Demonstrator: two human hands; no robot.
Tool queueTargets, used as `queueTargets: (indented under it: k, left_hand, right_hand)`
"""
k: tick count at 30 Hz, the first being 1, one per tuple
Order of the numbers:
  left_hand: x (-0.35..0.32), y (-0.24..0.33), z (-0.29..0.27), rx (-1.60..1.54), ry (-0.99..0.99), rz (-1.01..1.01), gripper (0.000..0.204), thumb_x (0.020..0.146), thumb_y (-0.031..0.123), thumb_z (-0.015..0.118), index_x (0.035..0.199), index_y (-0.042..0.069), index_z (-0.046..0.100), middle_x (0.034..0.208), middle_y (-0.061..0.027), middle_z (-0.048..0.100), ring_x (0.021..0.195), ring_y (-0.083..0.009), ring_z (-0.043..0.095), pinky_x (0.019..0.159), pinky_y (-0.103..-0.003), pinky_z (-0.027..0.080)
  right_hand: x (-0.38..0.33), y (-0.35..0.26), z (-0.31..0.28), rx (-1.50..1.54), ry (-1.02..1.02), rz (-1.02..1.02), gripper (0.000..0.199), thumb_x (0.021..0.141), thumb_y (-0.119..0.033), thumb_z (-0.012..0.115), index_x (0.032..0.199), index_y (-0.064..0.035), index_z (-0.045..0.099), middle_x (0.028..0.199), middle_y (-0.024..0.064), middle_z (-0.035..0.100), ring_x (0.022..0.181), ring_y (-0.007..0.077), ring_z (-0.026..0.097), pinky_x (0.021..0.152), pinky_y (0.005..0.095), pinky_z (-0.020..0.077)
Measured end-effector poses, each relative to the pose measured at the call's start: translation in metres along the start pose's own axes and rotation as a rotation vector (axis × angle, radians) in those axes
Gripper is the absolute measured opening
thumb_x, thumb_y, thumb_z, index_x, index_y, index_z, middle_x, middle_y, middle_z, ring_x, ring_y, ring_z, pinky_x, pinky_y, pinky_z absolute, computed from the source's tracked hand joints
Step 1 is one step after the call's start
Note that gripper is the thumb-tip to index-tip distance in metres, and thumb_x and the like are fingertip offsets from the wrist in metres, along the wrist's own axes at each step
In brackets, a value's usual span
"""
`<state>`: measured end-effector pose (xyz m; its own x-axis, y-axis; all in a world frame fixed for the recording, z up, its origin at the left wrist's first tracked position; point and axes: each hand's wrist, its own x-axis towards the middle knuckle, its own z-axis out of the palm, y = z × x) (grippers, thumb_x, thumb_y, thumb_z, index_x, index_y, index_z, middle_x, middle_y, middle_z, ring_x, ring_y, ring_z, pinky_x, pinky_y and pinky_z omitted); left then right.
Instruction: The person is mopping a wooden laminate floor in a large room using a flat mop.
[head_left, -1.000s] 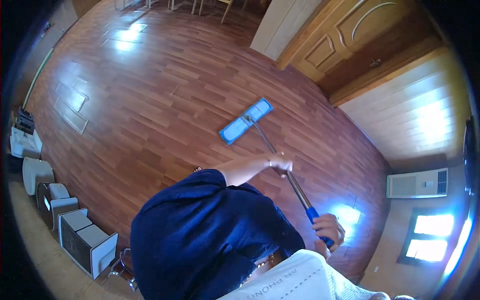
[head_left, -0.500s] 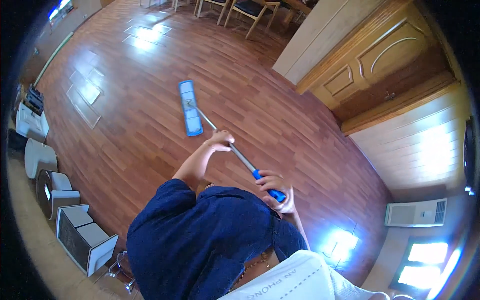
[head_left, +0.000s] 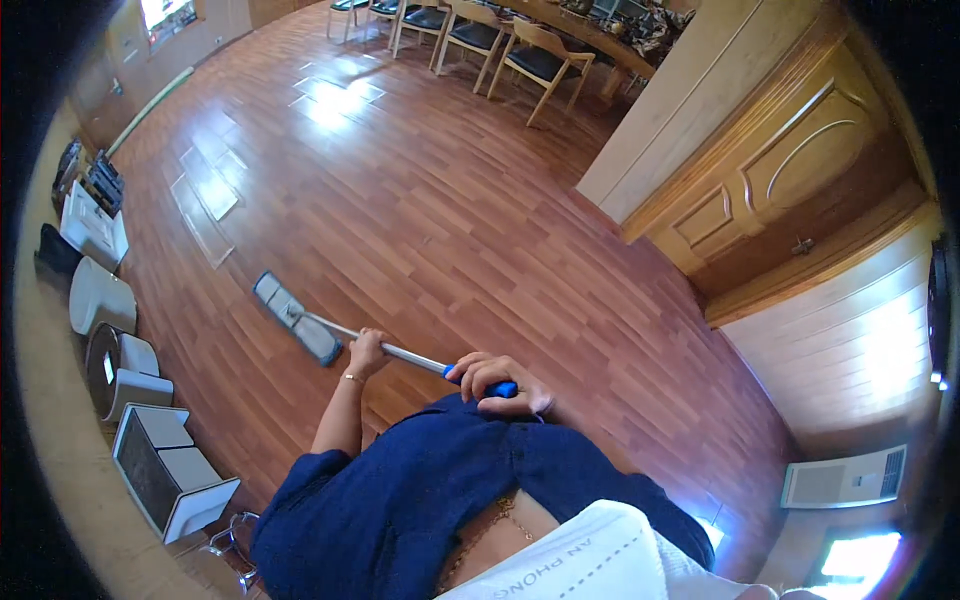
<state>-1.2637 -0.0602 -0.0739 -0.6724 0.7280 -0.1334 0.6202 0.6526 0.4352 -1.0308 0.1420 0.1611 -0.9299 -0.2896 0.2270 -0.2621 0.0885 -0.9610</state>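
Observation:
A flat mop (head_left: pixel 297 318) with a long rectangular head, pale on top with a blue-grey edge, lies on the wooden floor (head_left: pixel 480 230) ahead and to the left. Its silvery pole (head_left: pixel 415 358) slants back toward me. Partway along the pole, my left hand (head_left: pixel 368 353) is closed around the metal. At the near end my right hand (head_left: pixel 500 384) wraps around the blue grip (head_left: pixel 452 374), close in front of my dark blue shirt.
White and dark boxy items (head_left: pixel 170 465) and a round-topped white container (head_left: pixel 100 296) line the left wall. Wooden chairs (head_left: pixel 540 62) stand along a table at the back. A wooden door (head_left: pixel 790 170) and an air conditioner (head_left: pixel 843 478) are on the right.
The mop head has swung left and nearer to me, and its angle has turned. Both hands have moved left with the pole. The view has shifted, showing more of the chairs.

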Motion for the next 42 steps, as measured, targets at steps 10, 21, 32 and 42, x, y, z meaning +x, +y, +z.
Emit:
queueTargets:
  k: [10,21,32,42]
  left_hand:
    - [-0.043,-0.009,-0.025,-0.182,0.453,-0.049,0.011,0.064,0.014,0.066,0.066,0.006,0.058,0.075,-0.0159,0.059,0.081,-0.0375,0.055,0.069,-0.045,0.045]
    - [-0.023,0.097,-0.092,-0.939,0.065,-0.021,0.015,0.078,0.016,0.066,0.083,0.002,0.063,0.076,-0.0013,0.063,0.075,-0.0132,0.057,0.066,-0.027,0.045]
    - [-0.173,0.201,-0.254,-0.814,0.675,0.218,0.057,0.081,0.034,0.066,0.122,0.0,0.048,0.129,-0.0229,0.051,0.115,-0.0341,0.053,0.098,-0.048,0.043]
    - [-0.217,0.256,-0.303,-0.452,0.272,0.882,0.021,0.071,0.017,0.079,0.075,0.007,0.061,0.07,-0.0036,0.059,0.072,-0.0209,0.065,0.075,-0.042,0.049]
  right_hand:
    - [0.086,-0.044,-0.045,-0.129,-0.28,-0.29,0.016,0.079,-0.017,0.063,0.07,-0.0038,0.061,0.078,0.0097,0.064,0.094,0.0277,0.062,0.089,0.0435,0.0418]
    - [0.128,-0.16,-0.046,0.249,-0.636,-0.618,0.028,0.08,-0.03,0.069,0.07,-0.0078,0.056,0.064,0.0039,0.056,0.062,0.0292,0.058,0.058,0.0345,0.0433]
    - [0.165,-0.055,-0.015,0.24,-0.869,-0.446,0.031,0.075,-0.029,0.077,0.08,-0.0048,0.057,0.065,0.0099,0.058,0.061,0.0247,0.06,0.055,0.0383,0.0437]
    - [0.137,0.159,0.019,-0.377,-0.695,-0.235,0.019,0.067,-0.024,0.068,0.062,-0.0099,0.056,0.066,0.0145,0.06,0.066,0.0387,0.059,0.056,0.048,0.0436]
